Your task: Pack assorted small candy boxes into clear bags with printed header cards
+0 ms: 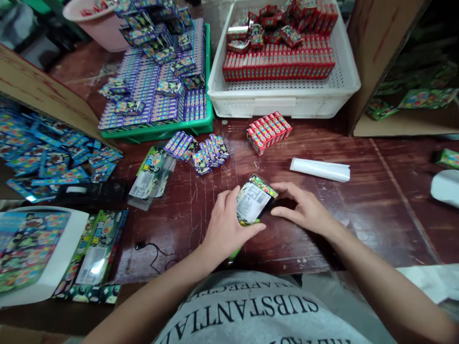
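A small printed packet (253, 200) with a green, patterned edge and a white barcode panel lies tilted between my two hands. My left hand (227, 227) is closed round its left side, thumb along the near edge. At the right edge, the fingers and thumb of my right hand (303, 208) are curled about the packet's far corner. What its underside looks like is hidden. A bit of bright green (234, 254) shows below my left hand. Beyond the packet stand two small groups of purple boxes (211, 153) and a row of red boxes (268, 131).
A green tray (195, 128) of purple boxes and a white basket (276, 109) of red boxes stand behind. To the right lies a rolled white sheet (319, 169). Flat printed packaging in clear plastic (152, 177) and a black cable (154, 248) are left. Cardboard boxes (387, 57) flank the table.
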The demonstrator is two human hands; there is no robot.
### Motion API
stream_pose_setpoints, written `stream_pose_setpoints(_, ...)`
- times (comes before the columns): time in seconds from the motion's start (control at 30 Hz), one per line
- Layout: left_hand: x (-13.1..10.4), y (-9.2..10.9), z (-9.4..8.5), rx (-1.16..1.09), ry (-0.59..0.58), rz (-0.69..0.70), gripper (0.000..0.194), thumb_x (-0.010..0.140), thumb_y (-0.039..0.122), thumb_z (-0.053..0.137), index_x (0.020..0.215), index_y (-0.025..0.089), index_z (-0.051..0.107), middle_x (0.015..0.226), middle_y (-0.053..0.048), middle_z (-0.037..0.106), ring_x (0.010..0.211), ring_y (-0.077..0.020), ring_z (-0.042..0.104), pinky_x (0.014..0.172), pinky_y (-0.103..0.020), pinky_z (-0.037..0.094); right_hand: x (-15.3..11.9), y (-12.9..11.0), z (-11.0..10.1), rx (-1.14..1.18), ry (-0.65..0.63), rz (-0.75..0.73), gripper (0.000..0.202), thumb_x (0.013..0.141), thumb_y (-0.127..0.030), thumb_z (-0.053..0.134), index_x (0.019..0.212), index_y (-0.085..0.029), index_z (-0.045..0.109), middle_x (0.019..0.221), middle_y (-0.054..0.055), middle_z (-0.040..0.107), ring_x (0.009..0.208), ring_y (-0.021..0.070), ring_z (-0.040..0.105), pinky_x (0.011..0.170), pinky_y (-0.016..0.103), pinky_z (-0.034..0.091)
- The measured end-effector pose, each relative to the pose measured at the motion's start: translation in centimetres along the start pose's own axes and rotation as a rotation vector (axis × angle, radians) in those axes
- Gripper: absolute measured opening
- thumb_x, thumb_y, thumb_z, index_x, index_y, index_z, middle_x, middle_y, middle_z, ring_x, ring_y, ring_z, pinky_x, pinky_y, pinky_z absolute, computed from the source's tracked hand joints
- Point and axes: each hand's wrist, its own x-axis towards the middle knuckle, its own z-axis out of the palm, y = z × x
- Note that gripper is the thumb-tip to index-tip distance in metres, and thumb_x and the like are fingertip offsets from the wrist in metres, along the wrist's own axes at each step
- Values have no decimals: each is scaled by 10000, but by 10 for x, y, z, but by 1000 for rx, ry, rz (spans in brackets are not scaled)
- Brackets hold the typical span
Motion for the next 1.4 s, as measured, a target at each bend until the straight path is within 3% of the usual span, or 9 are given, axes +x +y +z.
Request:
stream_pose_setpoints(0.17,4,-6,6,-415,-29,84,633,978,323,584,1548,285,310,1508,-124,450,1379,-286,473,1156,-477,396,2,-15,19,233,64,109,267,979,-376,602,1230,-291,633,1169,35,712,1055,213,678,958,406,553)
stream_pose_setpoints(0.3,10,-20,1,-734,-97,1,516,935,289,655,1414,258,465,1336,-99,601,1128,-224,636,970,-369,529,3,-23,30,262,63,125,249,976,-346,608,1215,-307,665,1189,37,702,1089,211,658,997,425,528)
stream_pose_setpoints(0.43,16,-27,-14,-855,-93,-128,317,901,309,699,1188,218,598,1086,-42,680,966,-174,651,833,-280,531,-1,-34,56,526,332,195,441,905,-302,712,1309,-378,551,1267,22,637,936,152,684,874,355,580)
stream_pose_setpoints(0.57,21,-29,-27,-853,-30,-164,179,927,344,664,1028,198,691,1102,-48,708,988,-174,652,858,-280,513,2,-46,77,598,509,265,224,896,-309,725,1110,-315,660,1118,17,712,1001,171,693,933,363,569)
stream_pose_setpoints(0.73,29,-29,-26,-928,23,-211,146,888,309,701,940,173,718,1127,-79,737,1000,-186,675,896,-311,515,12,-52,78,416,390,305,218,966,-343,630,1148,-309,744,1234,23,734,1183,199,659,1105,431,482)
stream_pose_setpoints(0.83,32,-30,-24,-974,58,-232,251,866,258,711,1105,191,678,1061,-62,750,932,-166,679,836,-294,521,13,-52,76,341,393,218,244,975,-306,615,1189,-325,729,1251,13,728,1202,193,653,1097,422,490)
stream_pose_setpoints(0.93,34,-33,-32,-934,-36,-195,309,881,259,691,1183,200,674,1061,-59,752,937,-163,680,847,-299,524,12,-53,72,311,405,166,340,981,-269,604,1301,-370,655,1207,-2,743,1121,172,687,1032,412,533)
stream_pose_setpoints(1.03,36,-36,-47,-808,-169,-129,202,893,321,691,1028,182,748,1100,-73,751,980,-182,685,909,-332,530,13,-59,62,271,290,160,243,953,-295,651,1171,-363,733,1168,3,758,1091,190,698,1010,430,545)
stream_pose_setpoints(1.4,52,-22,-69,-706,-270,-157,169,834,329,747,866,163,746,864,-39,764,777,-159,683,786,-310,541,37,-77,43,551,203,495,222,800,-426,797,867,-218,760,906,34,778,827,178,708,868,383,573)
